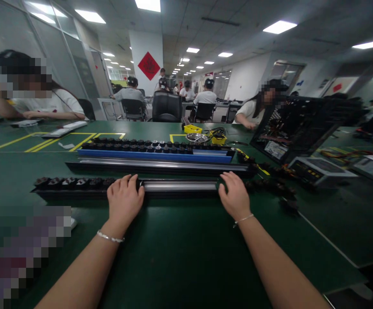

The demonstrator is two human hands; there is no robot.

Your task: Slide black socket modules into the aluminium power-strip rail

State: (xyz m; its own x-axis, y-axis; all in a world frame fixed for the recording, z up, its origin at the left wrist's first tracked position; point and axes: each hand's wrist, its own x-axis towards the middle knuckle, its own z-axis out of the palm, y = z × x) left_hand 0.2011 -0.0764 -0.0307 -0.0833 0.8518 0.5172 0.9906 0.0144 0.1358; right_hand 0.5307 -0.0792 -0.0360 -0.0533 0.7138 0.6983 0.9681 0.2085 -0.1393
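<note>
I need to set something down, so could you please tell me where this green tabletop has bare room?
A wide bare patch of tabletop lies between the forearms, bordered behind by the near black rail; another, left of that rail, before the yellow tape. It's crowded beyond the right hand: black parts, a power supply, an open computer case.

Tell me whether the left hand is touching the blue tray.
Apart. The head view shows the left hand's fingertips stopping short of the blue tray, with another long tray lying across the gap between them.
</note>
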